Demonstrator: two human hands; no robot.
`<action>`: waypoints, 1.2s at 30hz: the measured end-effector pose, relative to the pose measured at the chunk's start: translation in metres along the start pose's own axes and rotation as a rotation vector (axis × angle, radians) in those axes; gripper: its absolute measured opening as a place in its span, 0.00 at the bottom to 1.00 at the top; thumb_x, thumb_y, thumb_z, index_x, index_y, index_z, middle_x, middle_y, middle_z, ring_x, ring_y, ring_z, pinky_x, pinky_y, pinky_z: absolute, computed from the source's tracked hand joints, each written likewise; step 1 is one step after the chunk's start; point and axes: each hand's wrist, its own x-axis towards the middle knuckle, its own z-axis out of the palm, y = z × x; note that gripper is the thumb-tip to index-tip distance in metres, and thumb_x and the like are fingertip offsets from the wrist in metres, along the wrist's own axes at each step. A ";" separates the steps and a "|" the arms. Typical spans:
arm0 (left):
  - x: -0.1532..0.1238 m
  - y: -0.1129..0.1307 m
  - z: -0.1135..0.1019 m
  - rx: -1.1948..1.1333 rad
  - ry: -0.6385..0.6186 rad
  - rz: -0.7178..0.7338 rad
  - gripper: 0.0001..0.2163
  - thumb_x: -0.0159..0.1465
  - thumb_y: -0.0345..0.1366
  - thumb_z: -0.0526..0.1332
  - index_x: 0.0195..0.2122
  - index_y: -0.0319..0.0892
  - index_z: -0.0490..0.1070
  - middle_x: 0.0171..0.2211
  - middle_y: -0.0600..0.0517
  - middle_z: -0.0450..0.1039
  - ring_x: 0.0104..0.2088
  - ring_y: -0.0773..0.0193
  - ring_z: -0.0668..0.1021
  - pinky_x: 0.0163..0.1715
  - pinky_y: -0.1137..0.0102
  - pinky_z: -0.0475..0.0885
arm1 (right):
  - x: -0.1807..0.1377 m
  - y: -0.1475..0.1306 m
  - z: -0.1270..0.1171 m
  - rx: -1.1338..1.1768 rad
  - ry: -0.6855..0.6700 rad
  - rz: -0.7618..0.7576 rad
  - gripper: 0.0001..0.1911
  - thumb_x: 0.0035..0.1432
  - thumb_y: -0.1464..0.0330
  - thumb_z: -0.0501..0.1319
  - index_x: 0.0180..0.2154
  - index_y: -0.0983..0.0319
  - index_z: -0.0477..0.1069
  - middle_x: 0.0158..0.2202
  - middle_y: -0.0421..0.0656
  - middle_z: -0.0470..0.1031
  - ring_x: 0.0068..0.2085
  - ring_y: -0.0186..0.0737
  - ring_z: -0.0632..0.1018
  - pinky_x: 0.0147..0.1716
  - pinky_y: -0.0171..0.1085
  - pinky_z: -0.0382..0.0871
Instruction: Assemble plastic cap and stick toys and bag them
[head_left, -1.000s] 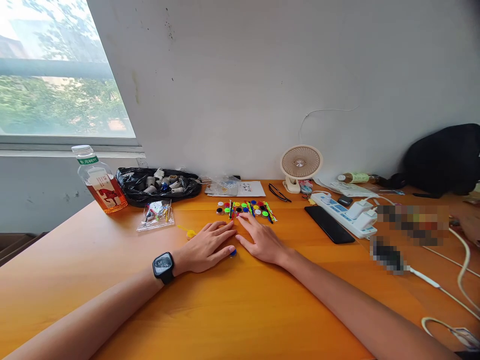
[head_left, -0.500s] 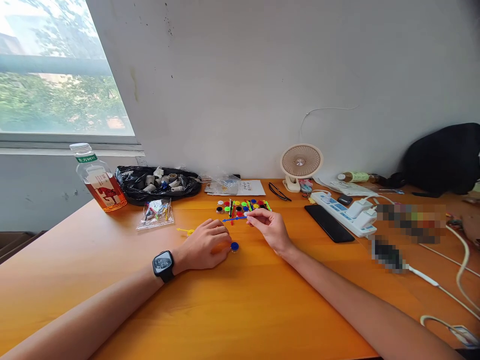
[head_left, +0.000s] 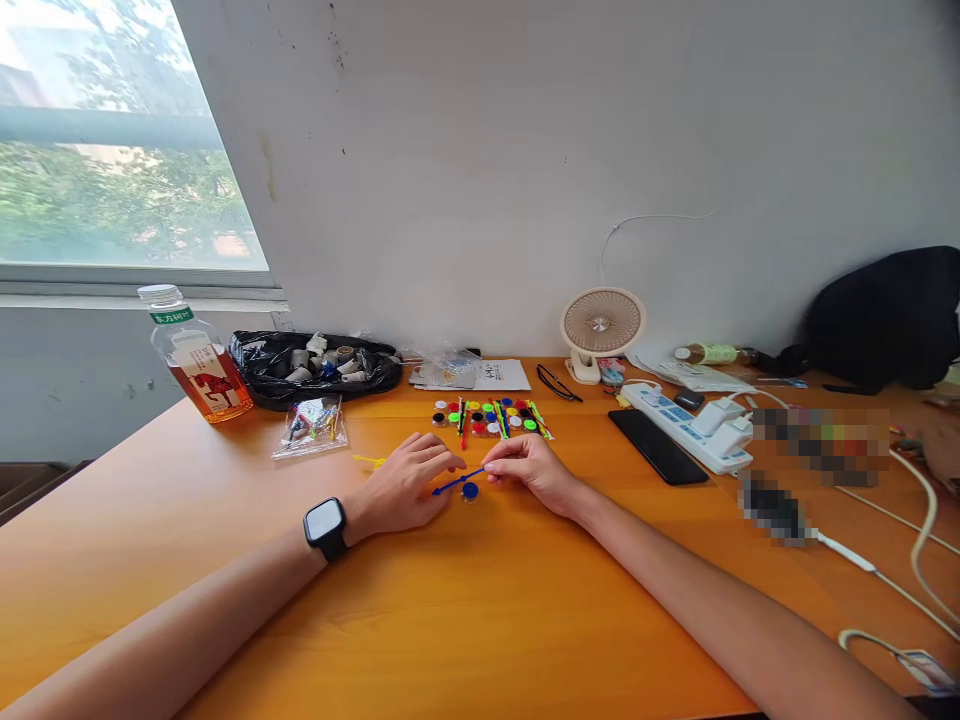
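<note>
Wooden table (head_left: 315,640), orange-brown, set against a pale wall (head_left: 450,180); window (head_left: 127,190) at your upper left.

Item: your right hand (head_left: 529,470), thumb and fingers pinched on one end of a blue stick (head_left: 463,479), whose arrow-like tip points toward your other hand.

Item: your left hand (head_left: 409,485), palm down, thumb and forefinger parted, fingers loosely bent; whether it touches the tip you cannot tell. Your two hands stand apart. Dark-strapped watch (head_left: 325,522) on that wrist.

Item: one blue round piece (head_left: 470,491), on the table just below the stick as you see it.

Item: one yellow stick (head_left: 367,461), beyond your left hand, partly hidden by it.

Item: round pieces (head_left: 454,418) and sticks (head_left: 501,420), many colours, grouped beyond your hands.

Further back: bottle (head_left: 214,385) of amber liquid, left; black plastic bag (head_left: 251,375); small clear bag (head_left: 309,430); fan (head_left: 602,322); white power strip (head_left: 679,425), right.
</note>
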 end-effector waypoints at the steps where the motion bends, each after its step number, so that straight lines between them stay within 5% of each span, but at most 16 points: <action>1: 0.000 -0.001 0.000 -0.002 -0.016 0.010 0.14 0.64 0.30 0.63 0.51 0.47 0.72 0.42 0.49 0.79 0.43 0.54 0.76 0.46 0.58 0.72 | 0.000 0.000 0.000 -0.012 -0.006 0.007 0.15 0.43 0.61 0.79 0.31 0.64 0.85 0.26 0.44 0.82 0.28 0.35 0.78 0.32 0.35 0.72; 20: 0.000 0.006 -0.002 -0.055 -0.081 0.095 0.14 0.68 0.32 0.61 0.54 0.50 0.77 0.43 0.47 0.81 0.44 0.56 0.78 0.47 0.59 0.72 | 0.002 0.008 0.001 -0.234 -0.013 -0.029 0.04 0.45 0.69 0.66 0.24 0.61 0.72 0.16 0.37 0.73 0.17 0.32 0.69 0.18 0.31 0.60; 31: 0.005 0.013 -0.007 -0.034 -0.125 0.111 0.07 0.68 0.39 0.63 0.46 0.47 0.76 0.45 0.47 0.80 0.46 0.54 0.77 0.49 0.57 0.70 | 0.003 0.014 0.002 -0.394 0.024 -0.171 0.04 0.45 0.71 0.66 0.25 0.61 0.71 0.20 0.35 0.69 0.22 0.30 0.66 0.21 0.31 0.57; 36: 0.009 0.017 -0.006 -0.038 -0.159 0.059 0.08 0.65 0.40 0.66 0.45 0.48 0.75 0.47 0.49 0.80 0.48 0.52 0.76 0.52 0.56 0.69 | 0.002 0.011 0.005 -0.377 0.047 -0.157 0.04 0.52 0.68 0.65 0.27 0.60 0.72 0.19 0.36 0.70 0.19 0.32 0.68 0.19 0.32 0.58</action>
